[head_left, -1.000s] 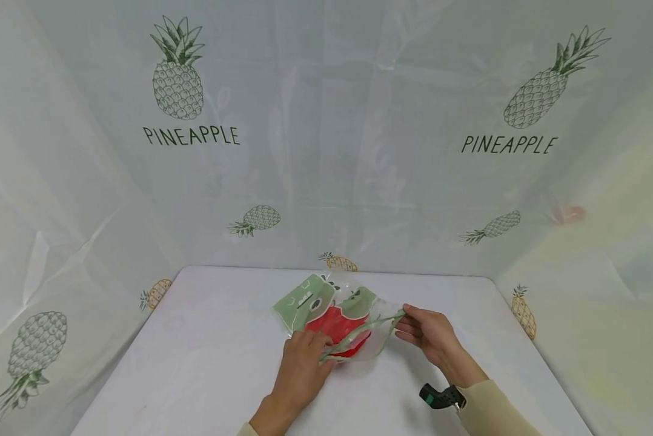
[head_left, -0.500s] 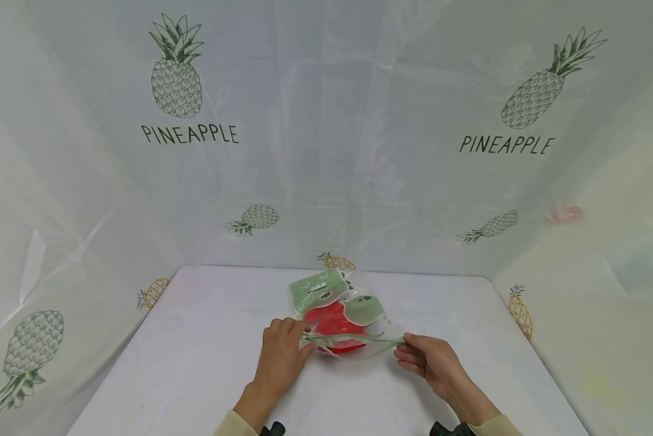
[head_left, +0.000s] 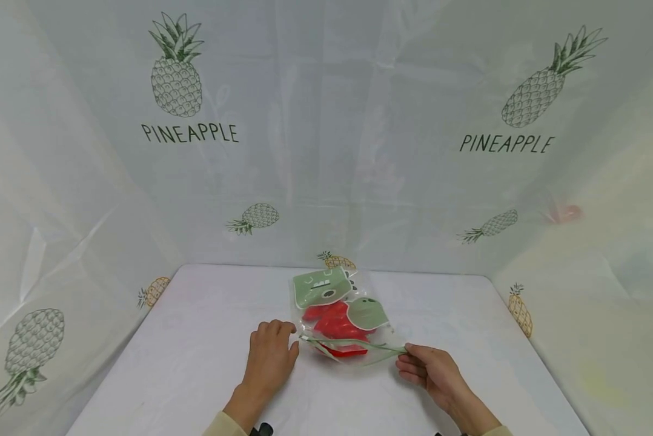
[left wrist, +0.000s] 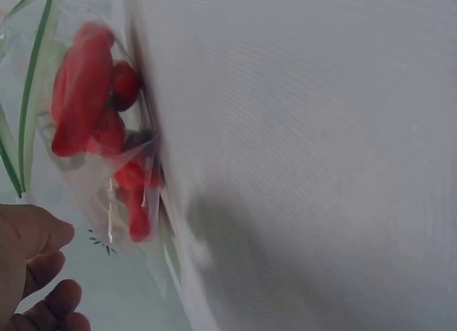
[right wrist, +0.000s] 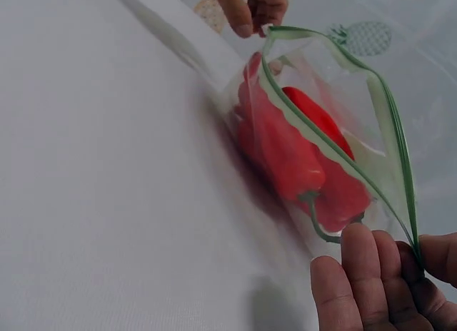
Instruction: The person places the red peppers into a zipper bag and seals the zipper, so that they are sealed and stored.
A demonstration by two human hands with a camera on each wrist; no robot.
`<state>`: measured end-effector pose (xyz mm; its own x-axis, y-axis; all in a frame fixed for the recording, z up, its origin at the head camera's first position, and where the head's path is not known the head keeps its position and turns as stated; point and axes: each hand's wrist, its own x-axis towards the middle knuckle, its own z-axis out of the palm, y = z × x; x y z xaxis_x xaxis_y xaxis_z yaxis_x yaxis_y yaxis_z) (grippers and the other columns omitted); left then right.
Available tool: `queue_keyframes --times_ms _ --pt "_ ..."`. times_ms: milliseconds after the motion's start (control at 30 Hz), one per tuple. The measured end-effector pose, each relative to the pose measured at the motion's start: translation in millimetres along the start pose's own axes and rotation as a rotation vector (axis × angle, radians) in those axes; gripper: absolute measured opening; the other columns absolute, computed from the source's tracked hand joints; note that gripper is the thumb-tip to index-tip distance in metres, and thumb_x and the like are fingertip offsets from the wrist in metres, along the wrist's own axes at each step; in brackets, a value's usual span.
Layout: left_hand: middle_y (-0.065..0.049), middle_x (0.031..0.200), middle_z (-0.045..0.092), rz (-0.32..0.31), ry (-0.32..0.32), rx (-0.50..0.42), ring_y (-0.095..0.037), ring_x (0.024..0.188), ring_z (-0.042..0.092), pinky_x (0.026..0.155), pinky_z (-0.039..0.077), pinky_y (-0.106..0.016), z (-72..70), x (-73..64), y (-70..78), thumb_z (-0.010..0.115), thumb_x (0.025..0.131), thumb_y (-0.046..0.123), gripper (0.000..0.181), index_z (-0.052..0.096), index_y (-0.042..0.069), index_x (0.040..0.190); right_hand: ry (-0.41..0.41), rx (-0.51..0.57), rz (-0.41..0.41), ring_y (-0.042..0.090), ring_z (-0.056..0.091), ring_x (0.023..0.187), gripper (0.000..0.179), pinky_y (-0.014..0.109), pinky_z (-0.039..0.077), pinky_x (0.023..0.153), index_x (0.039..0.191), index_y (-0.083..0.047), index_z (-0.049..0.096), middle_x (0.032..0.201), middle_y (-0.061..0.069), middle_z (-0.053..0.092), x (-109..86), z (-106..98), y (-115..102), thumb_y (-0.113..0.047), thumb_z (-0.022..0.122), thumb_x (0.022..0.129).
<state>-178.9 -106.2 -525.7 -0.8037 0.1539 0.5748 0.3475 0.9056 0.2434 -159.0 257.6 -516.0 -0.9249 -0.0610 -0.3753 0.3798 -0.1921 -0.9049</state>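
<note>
A clear zip bag (head_left: pixel 381 333) with green cartoon prints and a green-edged mouth lies on the table, its mouth facing me and gaping. Inside are red peppers (right wrist: pixel 293 149), one showing a green stem in the right wrist view. My right hand (head_left: pixel 432 369) pinches the right corner of the mouth between thumb and forefinger, the other fingers loosely bent below it. Just off the left corner of the mouth is my left hand (head_left: pixel 270 357). Its thumb (left wrist: pixel 43 231) and fingers stand apart with nothing between them, close beside the bag's edge.
The white table (head_left: pixel 195 339) has its far edge just behind the bag. A pale sheet (head_left: pixel 354 139) printed with pineapples hangs around the back and both sides.
Both hands drew the bag's mouth toward me and straightened it, turning the bag. The left hand then let go of its corner and moved slightly left. The right hand kept its pinch.
</note>
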Motion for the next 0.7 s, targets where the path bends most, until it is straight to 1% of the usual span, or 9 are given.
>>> queue_keyframes --times_ms 133,200,233,300,400,500,567,633,700 --pt "-0.006 0.09 0.068 0.001 0.048 -0.005 -0.029 0.087 0.059 0.072 0.05 -0.044 0.4 0.6 -2.6 0.081 0.087 0.014 0.012 0.071 0.011 0.092 0.004 -0.002 0.002 0.017 0.079 0.09 0.027 0.036 0.066 0.087 0.116 0.002 0.068 0.098 0.008 0.079 0.1 0 2 -0.022 0.066 0.105" --pt "-0.006 0.087 0.067 -0.006 0.052 -0.033 -0.028 0.084 0.059 0.07 0.051 -0.043 -0.1 1.3 -2.8 0.077 0.089 0.012 0.007 0.071 0.01 0.088 0.005 -0.002 0.005 0.017 0.079 0.089 0.027 0.036 0.066 0.087 0.116 0.002 0.068 0.098 0.008 0.079 0.4 0 4 -0.022 0.067 0.105" --pt "-0.005 0.085 0.067 -0.024 0.04 -0.056 -0.026 0.082 0.058 0.07 0.051 -0.042 -0.4 1.8 -2.3 0.074 0.092 0.012 0.006 0.07 0.01 0.087 0.005 -0.002 0.007 0.017 0.079 0.089 0.027 0.036 0.066 0.087 0.116 0.002 0.068 0.098 0.008 0.079 0.4 0 4 -0.023 0.067 0.105" --pt "-0.001 0.082 0.065 -0.082 -0.009 -0.128 -0.021 0.08 0.056 0.07 0.05 -0.038 -1.7 3.2 -0.8 0.07 0.096 0.014 0.01 0.07 0.011 0.086 0.005 0.0 0.008 0.017 0.079 0.089 0.027 0.036 0.066 0.087 0.116 0.002 0.068 0.097 0.008 0.079 0.6 0 6 -0.023 0.067 0.105" --pt "0.004 0.077 0.057 -0.205 -0.129 -0.273 -0.014 0.077 0.048 0.067 0.044 -0.031 -3.2 6.5 1.1 0.063 0.103 0.019 0.019 0.067 0.014 0.084 0.001 -0.004 0.009 0.017 0.079 0.089 0.026 0.036 0.066 0.087 0.115 0.002 0.069 0.098 0.008 0.079 0.5 1 7 -0.022 0.066 0.106" --pt "0.004 0.073 0.053 -0.339 -0.258 -0.427 -0.013 0.073 0.045 0.062 0.039 -0.027 -3.9 10.5 1.9 0.057 0.107 0.025 0.026 0.064 0.016 0.084 0.002 -0.006 0.006 0.017 0.079 0.089 0.026 0.036 0.066 0.087 0.115 0.002 0.068 0.098 0.008 0.079 0.6 1 8 -0.022 0.066 0.106" --pt "0.001 0.075 0.056 -0.416 -0.328 -0.535 -0.013 0.072 0.047 0.062 0.039 -0.027 -3.9 12.5 1.4 0.056 0.109 0.028 0.029 0.065 0.013 0.086 0.002 -0.007 0.006 0.017 0.079 0.089 0.027 0.036 0.066 0.087 0.116 0.003 0.068 0.098 0.008 0.079 0.4 2 8 -0.022 0.066 0.106" --pt "-0.001 0.081 0.061 -0.499 -0.39 -0.658 -0.013 0.074 0.051 0.063 0.043 -0.026 -4.2 13.8 0.3 0.055 0.11 0.032 0.031 0.068 0.009 0.092 0.005 -0.008 0.004 0.017 0.079 0.089 0.028 0.036 0.066 0.087 0.117 0.003 0.067 0.098 0.008 0.079 0.3 2 8 -0.022 0.067 0.105" --pt "-0.003 0.087 0.064 -0.569 -0.44 -0.797 -0.014 0.075 0.054 0.065 0.048 -0.027 -4.1 14.6 -1.8 0.057 0.109 0.032 0.033 0.069 0.004 0.098 0.006 -0.01 0.004 0.017 0.079 0.088 0.029 0.036 0.066 0.086 0.118 0.004 0.067 0.098 0.008 0.078 0.3 2 8 -0.023 0.067 0.105"
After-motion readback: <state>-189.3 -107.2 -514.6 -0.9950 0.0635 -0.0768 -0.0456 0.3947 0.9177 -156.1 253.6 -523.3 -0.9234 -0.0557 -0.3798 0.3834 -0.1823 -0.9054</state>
